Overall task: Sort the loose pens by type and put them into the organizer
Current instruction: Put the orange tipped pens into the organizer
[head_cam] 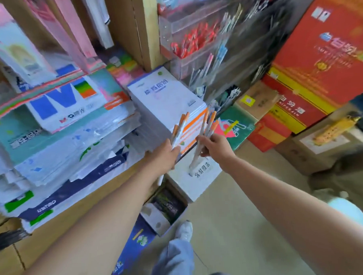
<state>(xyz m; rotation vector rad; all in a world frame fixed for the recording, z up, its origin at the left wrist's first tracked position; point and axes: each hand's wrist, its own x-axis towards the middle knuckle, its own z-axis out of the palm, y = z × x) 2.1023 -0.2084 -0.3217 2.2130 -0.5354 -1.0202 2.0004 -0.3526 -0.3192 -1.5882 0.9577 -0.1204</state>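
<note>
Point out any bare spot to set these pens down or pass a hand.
Bare: the top of the white pad stack, between the paper packs and the clear organizer; also the floor right of the white box. Crowded: the paper packs' shelf and the organizer's bins.

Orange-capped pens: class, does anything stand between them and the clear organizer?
Nothing visible does. The left hand and right hand hold the pens in open air below the organizer; the white notepad stack lies beside that path.

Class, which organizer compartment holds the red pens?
The compartment at the organizer's left edge, full of red pens; the one just below holds pale pens.
</note>
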